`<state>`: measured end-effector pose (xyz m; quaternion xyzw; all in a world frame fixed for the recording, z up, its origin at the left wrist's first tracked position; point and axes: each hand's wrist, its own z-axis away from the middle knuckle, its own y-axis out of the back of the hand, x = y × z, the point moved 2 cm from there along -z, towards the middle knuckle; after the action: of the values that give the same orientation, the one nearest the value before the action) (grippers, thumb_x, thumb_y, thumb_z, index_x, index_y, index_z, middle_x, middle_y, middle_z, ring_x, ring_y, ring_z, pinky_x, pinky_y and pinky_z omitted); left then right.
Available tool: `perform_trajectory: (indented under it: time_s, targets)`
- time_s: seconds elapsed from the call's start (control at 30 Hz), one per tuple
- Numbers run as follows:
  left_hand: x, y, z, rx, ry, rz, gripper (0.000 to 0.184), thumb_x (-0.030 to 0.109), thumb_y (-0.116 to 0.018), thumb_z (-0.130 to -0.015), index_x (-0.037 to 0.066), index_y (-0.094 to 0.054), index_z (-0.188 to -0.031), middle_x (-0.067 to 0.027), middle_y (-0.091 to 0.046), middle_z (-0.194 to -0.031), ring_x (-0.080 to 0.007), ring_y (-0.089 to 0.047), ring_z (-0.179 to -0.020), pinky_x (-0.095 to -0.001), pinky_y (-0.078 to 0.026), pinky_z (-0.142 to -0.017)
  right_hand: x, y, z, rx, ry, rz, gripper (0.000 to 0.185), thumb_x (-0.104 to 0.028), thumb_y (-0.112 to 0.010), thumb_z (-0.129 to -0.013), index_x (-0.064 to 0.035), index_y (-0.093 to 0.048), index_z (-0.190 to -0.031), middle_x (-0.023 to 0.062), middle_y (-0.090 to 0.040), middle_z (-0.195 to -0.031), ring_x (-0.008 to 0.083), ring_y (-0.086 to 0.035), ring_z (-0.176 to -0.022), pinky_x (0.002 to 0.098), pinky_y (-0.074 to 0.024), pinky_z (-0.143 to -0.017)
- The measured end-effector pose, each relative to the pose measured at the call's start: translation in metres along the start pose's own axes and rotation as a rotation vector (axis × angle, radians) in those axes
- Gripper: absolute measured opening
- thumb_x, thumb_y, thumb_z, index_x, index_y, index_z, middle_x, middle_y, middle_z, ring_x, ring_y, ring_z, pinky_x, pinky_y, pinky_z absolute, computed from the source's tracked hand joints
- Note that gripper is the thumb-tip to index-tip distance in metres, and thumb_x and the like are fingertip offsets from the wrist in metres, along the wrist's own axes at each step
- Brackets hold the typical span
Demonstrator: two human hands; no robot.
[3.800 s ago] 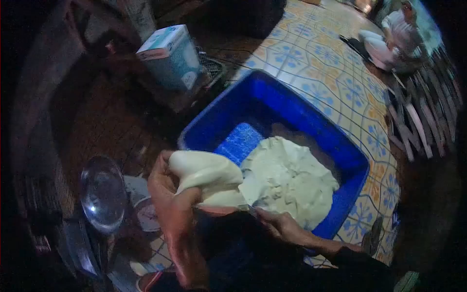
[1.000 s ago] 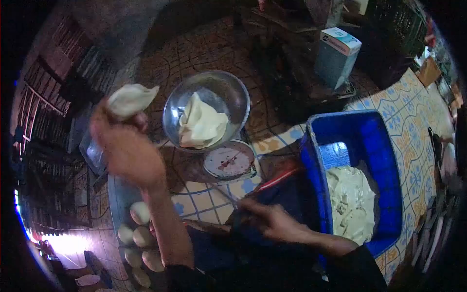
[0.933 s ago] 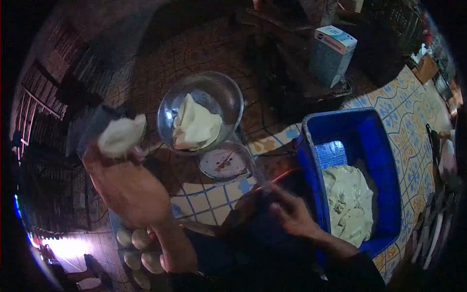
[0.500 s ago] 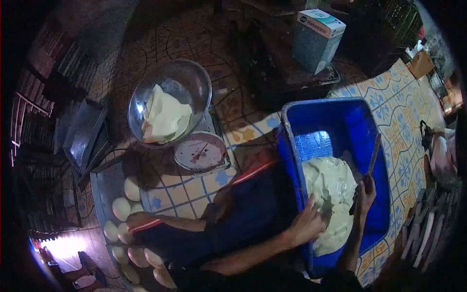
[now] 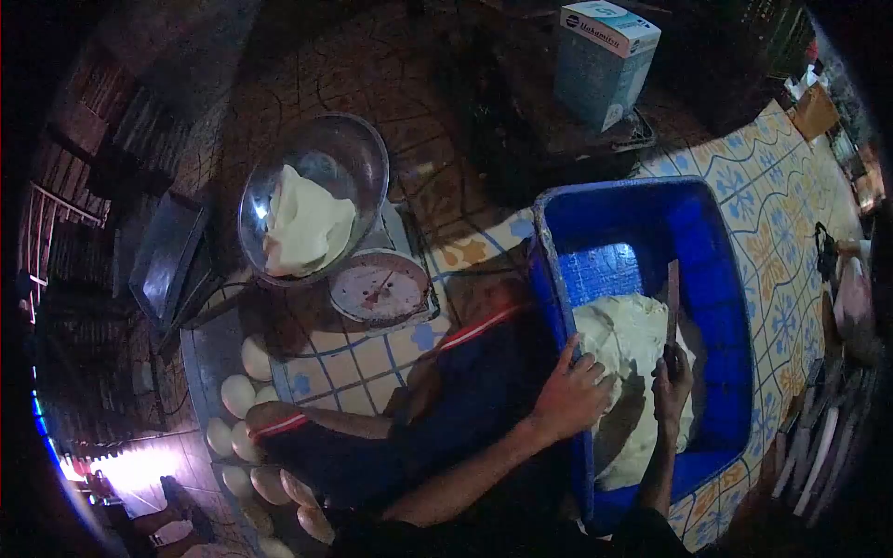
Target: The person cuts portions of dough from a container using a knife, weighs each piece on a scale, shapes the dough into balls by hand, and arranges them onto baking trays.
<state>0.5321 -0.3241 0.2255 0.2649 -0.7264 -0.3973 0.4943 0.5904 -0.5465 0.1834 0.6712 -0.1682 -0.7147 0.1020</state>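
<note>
A large mass of pale dough [image 5: 619, 325] lies in the deep blue plastic tub [image 5: 735, 307]. My left hand [image 5: 572, 395] rests at the dough's left side by the tub rim, fingers curled and pressed into it. In my right hand [image 5: 672, 381] is a long, narrow flat blade [image 5: 673, 302], upright over the dough, its far end pointing away from me. My fingers hide its lower part. Another piece of dough [image 5: 307, 223] sits in the metal bowl [image 5: 370, 167] of a dial scale [image 5: 379, 286], left of the tub.
Several round dough balls [image 5: 238, 395] sit on a metal tray [image 5: 200, 358] at lower left, beside my leg. Dark metal pans [image 5: 167, 251] lean behind it. A printed carton [image 5: 605, 70] stands beyond the tub. Wooden sticks [image 5: 809, 446] lie at right on the patterned floor.
My right hand and the blade have moved left, and the blade has turned more upright. My left hand has shifted slightly left and up along the dough.
</note>
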Motion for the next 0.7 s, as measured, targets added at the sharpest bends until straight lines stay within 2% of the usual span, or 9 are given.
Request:
perform_trajectory:
  time_s: [0.07,0.1,0.17,0.3,0.4,0.63,0.7]
  targets:
    - [-0.001,0.001,0.001,0.049,-0.008,0.006,0.026,0.025,-0.061,-0.084,0.012,-0.066,-0.106,-0.0014,-0.063,-0.097,-0.018,-0.055,-0.103,-0.0556,-0.013,-0.114,-0.001,0.002,0.001,-0.036,-0.007,0.082,0.034,-0.008,-0.056,-0.091,0.004,-0.052,-0.123,0.0074,-0.06,-0.091,0.0109,-0.054,-0.071,0.0262,-0.0463,-0.063]
    - [-0.001,0.002,0.0,0.074,-0.017,0.012,0.026,0.024,-0.061,-0.084,0.012,-0.067,-0.105,-0.0011,-0.063,-0.096,-0.0178,-0.056,-0.102,-0.0561,-0.013,-0.114,-0.007,-0.001,0.002,-0.016,0.057,0.064,0.034,-0.007,-0.055,-0.091,0.0041,-0.052,-0.123,0.0087,-0.061,-0.093,0.0116,-0.055,-0.073,0.0273,-0.047,-0.064]
    - [0.0,0.005,-0.002,0.035,-0.02,0.013,0.024,0.024,-0.06,-0.085,0.012,-0.067,-0.105,-0.0013,-0.064,-0.097,-0.0175,-0.056,-0.1,-0.0554,-0.014,-0.114,0.002,-0.001,0.001,-0.034,0.095,0.015,0.034,-0.007,-0.055,-0.09,0.0043,-0.052,-0.122,0.0087,-0.061,-0.091,0.0119,-0.055,-0.074,0.0286,-0.0476,-0.064]
    - [-0.002,-0.001,-0.001,0.049,-0.023,0.016,0.024,0.025,-0.058,-0.087,0.012,-0.066,-0.105,-0.0013,-0.063,-0.097,-0.0176,-0.056,-0.1,-0.0551,-0.014,-0.114,-0.008,-0.003,0.002,-0.056,-0.003,0.116,0.032,-0.004,-0.053,-0.09,0.0023,-0.053,-0.122,0.0066,-0.059,-0.086,0.0103,-0.053,-0.071,0.0272,-0.046,-0.064]
    - [-0.002,-0.001,0.0,0.022,-0.025,0.002,0.024,0.025,-0.057,-0.087,0.012,-0.066,-0.105,-0.0012,-0.063,-0.096,-0.0178,-0.055,-0.1,-0.0552,-0.013,-0.114,-0.014,-0.006,0.004,-0.065,-0.004,0.066,0.033,-0.004,-0.053,-0.091,0.0019,-0.053,-0.123,0.005,-0.058,-0.083,0.0094,-0.053,-0.071,0.0264,-0.0455,-0.063]
    - [-0.007,0.005,0.002,0.001,-0.063,0.058,0.025,0.023,-0.06,-0.085,0.012,-0.065,-0.107,-0.0015,-0.063,-0.099,-0.0171,-0.055,-0.103,-0.0549,-0.011,-0.115,-0.008,-0.007,0.003,-0.084,0.022,0.064,0.033,-0.003,-0.053,-0.09,0.0032,-0.052,-0.123,0.0052,-0.058,-0.089,0.0092,-0.052,-0.07,0.0259,-0.0451,-0.062]
    - [-0.01,0.003,0.003,0.002,-0.079,0.086,0.026,0.024,-0.06,-0.086,0.012,-0.065,-0.108,-0.0016,-0.063,-0.1,-0.0165,-0.055,-0.105,-0.0544,-0.011,-0.115,-0.002,-0.008,0.002,-0.085,0.028,0.037,0.034,-0.007,-0.054,-0.09,0.0037,-0.052,-0.123,0.0046,-0.058,-0.087,0.0092,-0.052,-0.069,0.0258,-0.0444,-0.06]
